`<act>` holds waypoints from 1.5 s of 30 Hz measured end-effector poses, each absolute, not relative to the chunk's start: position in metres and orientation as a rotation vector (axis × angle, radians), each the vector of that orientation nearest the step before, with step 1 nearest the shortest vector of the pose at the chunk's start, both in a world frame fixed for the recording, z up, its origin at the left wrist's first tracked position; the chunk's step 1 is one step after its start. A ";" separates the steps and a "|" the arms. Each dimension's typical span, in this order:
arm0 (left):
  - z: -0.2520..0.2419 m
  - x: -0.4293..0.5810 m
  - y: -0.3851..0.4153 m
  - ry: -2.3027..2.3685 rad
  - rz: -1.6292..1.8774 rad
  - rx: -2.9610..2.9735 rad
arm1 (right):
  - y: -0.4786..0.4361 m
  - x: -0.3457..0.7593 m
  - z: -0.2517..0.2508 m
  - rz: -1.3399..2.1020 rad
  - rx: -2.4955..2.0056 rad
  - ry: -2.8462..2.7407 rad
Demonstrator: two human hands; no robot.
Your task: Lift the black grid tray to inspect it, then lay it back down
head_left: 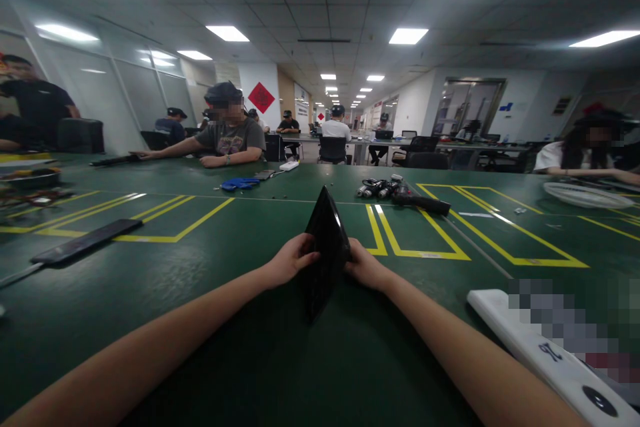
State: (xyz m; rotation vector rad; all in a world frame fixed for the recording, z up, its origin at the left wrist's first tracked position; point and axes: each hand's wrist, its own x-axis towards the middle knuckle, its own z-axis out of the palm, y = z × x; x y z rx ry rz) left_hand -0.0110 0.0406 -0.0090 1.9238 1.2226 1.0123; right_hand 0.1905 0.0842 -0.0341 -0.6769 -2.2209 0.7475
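Observation:
Between my two hands stands a flat, glossy black panel (326,253), shaped like a tablet. It is tilted upright, nearly edge-on to me, above the green table (200,340). My left hand (290,261) grips its left side, with thumb and fingers bent against the dark face. On the other side my right hand (367,265) is closed at the right edge; its fingertips are partly hidden behind the panel. Details on the panel's face are too dark to make out.
Yellow tape (433,255) marks rectangles on the table. Bundled cables (377,188) and a black handle-like object (424,203) lie beyond my right hand. A dark bar (87,242) with a white cable is left, a white device (535,337) right. Across sits a co-worker (235,137) near blue gloves (240,184).

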 end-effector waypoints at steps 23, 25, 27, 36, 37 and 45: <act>0.001 -0.018 0.041 1.382 1.121 1.091 | 0.064 0.187 -0.012 0.648 -0.468 -2.291; 0.005 -0.017 0.037 1.317 1.062 1.141 | 0.064 0.186 -0.011 0.650 -0.446 -2.276; 0.009 -0.016 0.034 1.275 0.997 1.175 | 0.064 0.186 -0.010 0.665 -0.435 -2.266; 0.007 -0.017 0.035 1.253 0.859 1.489 | 0.065 0.186 -0.014 0.713 -0.391 -2.234; 0.006 -0.017 0.035 1.263 0.833 1.529 | 0.066 0.186 -0.015 0.705 -0.384 -2.226; 0.011 -0.013 0.038 1.339 0.785 1.782 | 0.069 0.183 -0.017 0.652 -0.320 -2.208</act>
